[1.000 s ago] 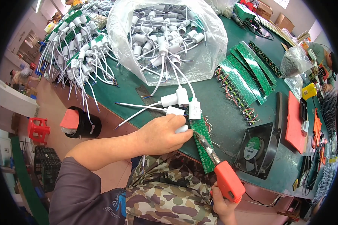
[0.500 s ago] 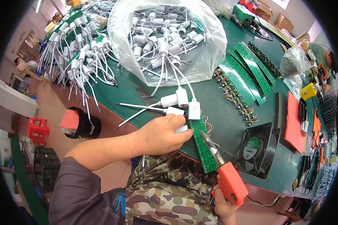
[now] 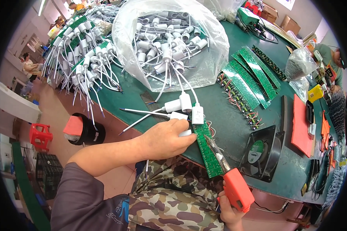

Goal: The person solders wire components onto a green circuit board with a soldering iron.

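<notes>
My left hand (image 3: 169,139) is closed around a white cylindrical lamp-holder-like housing (image 3: 185,133), only partly showing between thumb and fingers. Under its fingertips lies a long green circuit board panel (image 3: 209,157) at the table's near edge. My right hand (image 3: 230,211) grips a red-handled soldering gun (image 3: 237,188) from below. Its dark metal tip points up-left and meets the board, or hovers just over it, close to my left thumb. More white housings with cables lie beyond my left hand; one housing (image 3: 197,114) rests on the board's far end.
A clear plastic bag (image 3: 216,50) full of wired white housings stands at the back. Many more are heaped (image 3: 85,61) at left. Green board strips (image 3: 254,77) and a black fan (image 3: 263,154) lie right. A bin (image 3: 92,129) stands on the floor; another person (image 3: 327,61) sits far right.
The whole view has shifted slightly. My hands, the soldering gun and the board keep nearly the same places.
</notes>
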{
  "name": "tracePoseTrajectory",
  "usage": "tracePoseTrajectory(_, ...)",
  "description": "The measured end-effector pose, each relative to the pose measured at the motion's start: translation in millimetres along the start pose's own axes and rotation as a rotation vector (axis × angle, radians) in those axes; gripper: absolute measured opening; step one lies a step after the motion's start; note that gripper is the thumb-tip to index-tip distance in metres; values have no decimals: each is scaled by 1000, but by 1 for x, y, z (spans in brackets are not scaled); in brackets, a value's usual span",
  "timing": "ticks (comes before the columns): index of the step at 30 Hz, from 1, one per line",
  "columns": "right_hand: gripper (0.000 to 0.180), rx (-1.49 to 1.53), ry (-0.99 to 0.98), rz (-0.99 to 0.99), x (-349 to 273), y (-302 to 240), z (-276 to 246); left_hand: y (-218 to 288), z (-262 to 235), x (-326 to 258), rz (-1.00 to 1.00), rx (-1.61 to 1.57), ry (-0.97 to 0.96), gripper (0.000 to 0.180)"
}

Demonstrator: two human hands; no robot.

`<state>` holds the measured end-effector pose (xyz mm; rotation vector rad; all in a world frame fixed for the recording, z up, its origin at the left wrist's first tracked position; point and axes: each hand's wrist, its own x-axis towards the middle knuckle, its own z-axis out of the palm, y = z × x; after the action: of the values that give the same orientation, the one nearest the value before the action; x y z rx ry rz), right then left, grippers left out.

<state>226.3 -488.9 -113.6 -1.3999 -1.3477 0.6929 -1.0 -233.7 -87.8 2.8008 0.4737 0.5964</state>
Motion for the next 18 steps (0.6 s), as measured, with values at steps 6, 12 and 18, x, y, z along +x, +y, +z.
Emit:
tracePoseTrajectory(6,39,4,13,3,-7,3,0,0,0,0,2,14,-15,28)
tracePoseTrajectory(12,39,86,97,95,-23,10,2,-1,-3,-5,-23,68,-42,45)
tracePoseTrajectory(18,16,133,123,66,10,-30,2,-2,-13,-17,-39,79,-29,41)
